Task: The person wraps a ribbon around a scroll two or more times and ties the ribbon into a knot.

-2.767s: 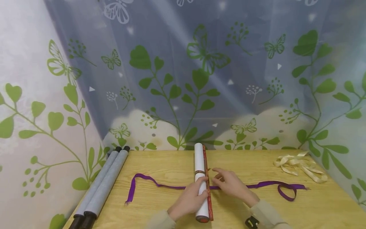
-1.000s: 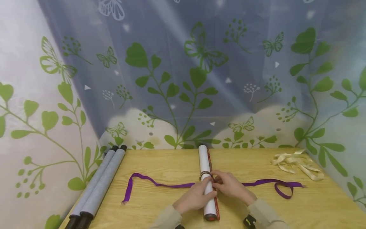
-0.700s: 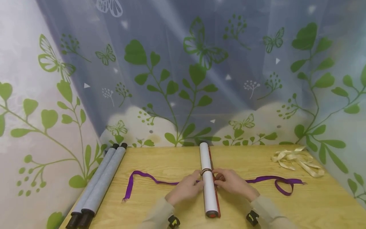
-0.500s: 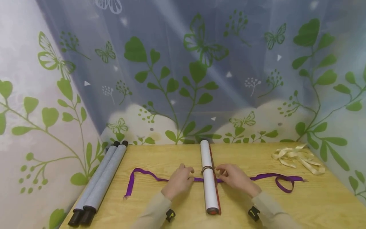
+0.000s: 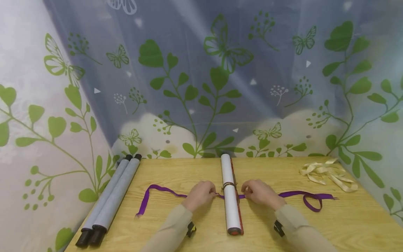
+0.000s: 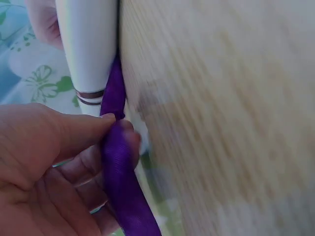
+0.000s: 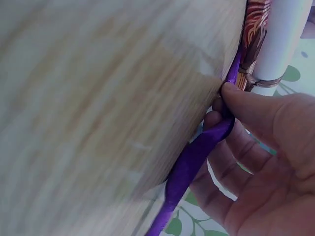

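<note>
Purple ribbon (image 6: 133,206), one: laid left to right across the bench (image 5: 267,169), its middle passing beneath the white roll; left end bent toward the near side, right end curled into a loop.

White roll (image 5: 232,213), one: lying lengthwise near to far at the centre, bound about its middle with a brown cord (image 7: 268,82); red-patterned strip (image 7: 258,22) along its right side.

Left hand (image 5: 199,196): fingers pinching the ribbon against the thumb, just left of the roll.

Right hand (image 5: 260,193): fingers likewise grasping the ribbon, just right of the roll.

Grey rolls (image 5: 118,192), two: black-ended, side by side at the left edge.

Cream ribbon (image 5: 320,171), one: loosely heaped, far right.
</note>
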Tool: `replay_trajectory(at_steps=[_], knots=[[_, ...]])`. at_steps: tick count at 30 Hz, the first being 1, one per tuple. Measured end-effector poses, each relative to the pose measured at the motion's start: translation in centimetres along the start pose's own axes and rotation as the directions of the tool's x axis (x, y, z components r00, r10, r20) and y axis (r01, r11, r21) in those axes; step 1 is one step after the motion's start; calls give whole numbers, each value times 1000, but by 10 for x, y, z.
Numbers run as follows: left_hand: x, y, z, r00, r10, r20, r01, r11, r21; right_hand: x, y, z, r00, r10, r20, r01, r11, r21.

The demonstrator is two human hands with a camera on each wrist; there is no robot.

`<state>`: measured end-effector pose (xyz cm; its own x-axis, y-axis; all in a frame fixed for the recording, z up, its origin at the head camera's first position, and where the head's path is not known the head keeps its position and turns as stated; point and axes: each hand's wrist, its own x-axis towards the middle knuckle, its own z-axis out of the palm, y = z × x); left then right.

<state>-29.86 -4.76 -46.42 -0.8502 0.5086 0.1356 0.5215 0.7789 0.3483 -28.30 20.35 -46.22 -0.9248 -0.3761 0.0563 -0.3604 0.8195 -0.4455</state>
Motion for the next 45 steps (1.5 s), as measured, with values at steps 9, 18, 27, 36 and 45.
replay_trajectory(at_steps=[9,18,27,36,45], knots=[[14,3,3,989,-47,138,41,998,46,19,1,-5,993,5,118,-7,1000,19],[24,7,3,978,-84,189,63,992,113,33,8,0,1000,-9,22,10,999,-36],[30,0,-1,979,-54,198,27,990,140,40,8,-1,998,-56,-43,51,993,-105],[28,-9,1,980,-9,199,-12,994,105,35,13,-2,989,-147,-34,143,984,-107],[22,-18,-7,990,19,137,-28,997,66,25,19,-10,990,-138,-26,132,979,-155]])
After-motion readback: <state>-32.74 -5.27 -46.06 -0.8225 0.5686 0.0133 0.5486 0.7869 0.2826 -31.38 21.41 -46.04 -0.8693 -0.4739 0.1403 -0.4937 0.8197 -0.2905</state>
